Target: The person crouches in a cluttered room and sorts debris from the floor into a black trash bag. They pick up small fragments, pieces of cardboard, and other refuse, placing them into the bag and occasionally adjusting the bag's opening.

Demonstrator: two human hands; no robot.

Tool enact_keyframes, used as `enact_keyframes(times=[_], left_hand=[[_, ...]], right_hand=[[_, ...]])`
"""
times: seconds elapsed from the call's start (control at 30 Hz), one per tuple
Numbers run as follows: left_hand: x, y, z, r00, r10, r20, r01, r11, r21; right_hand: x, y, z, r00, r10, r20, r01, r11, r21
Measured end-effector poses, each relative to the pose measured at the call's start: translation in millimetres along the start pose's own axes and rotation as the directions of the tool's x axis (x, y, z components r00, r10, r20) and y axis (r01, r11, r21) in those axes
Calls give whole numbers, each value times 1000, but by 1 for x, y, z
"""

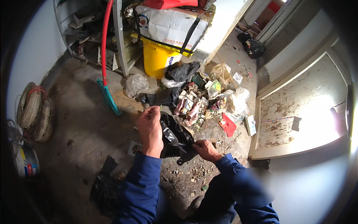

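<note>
Between my two hands a black plastic bag [174, 137] is stretched out above the floor. My left hand [151, 128] pinches its upper left edge with thumb and fingers. Lower on the opposite side, my right hand [206, 149] is closed around the bag's edge. Just beyond the bag lies a heap of mixed rubbish [193, 105], with crumpled plastic, cloth and scraps. A clear plastic bag [237, 102] and a red scrap [228, 124] lie at the heap's right side.
A teal broom or squeegee head [109, 98] with a red handle [105, 42] leans on a metal rack [120, 39]. Behind the heap, a yellow bucket [153, 58] bears a strapped carton [170, 26]. Coiled cable [35, 112] lies left; a power strip [250, 125] stands right near a white panel [279, 120].
</note>
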State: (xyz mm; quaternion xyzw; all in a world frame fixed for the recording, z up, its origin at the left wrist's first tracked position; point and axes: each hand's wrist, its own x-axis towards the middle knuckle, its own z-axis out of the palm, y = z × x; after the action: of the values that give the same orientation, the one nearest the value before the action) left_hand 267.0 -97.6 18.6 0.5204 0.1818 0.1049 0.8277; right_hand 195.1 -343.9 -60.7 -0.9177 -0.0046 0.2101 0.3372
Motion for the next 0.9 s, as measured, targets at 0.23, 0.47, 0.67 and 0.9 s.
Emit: enact_keyframes(times=[0.23, 0.47, 0.67, 0.9], left_hand=[[18, -20, 3, 1000, -10, 18, 11, 998, -63], [38, -47, 1, 996, 3, 91, 6, 996, -94], [51, -63, -8, 983, -41, 180, 39, 999, 15], [58, -32, -29, 895, -210, 393, 67, 935, 347]], right_hand=[[6, -16, -5, 995, 89, 45, -90, 996, 11], [22, -43, -47, 949, 119, 291, 31, 887, -461], [57, -19, -87, 981, 38, 189, 60, 873, -485], [125, 83, -87, 984, 154, 86, -77, 811, -581]])
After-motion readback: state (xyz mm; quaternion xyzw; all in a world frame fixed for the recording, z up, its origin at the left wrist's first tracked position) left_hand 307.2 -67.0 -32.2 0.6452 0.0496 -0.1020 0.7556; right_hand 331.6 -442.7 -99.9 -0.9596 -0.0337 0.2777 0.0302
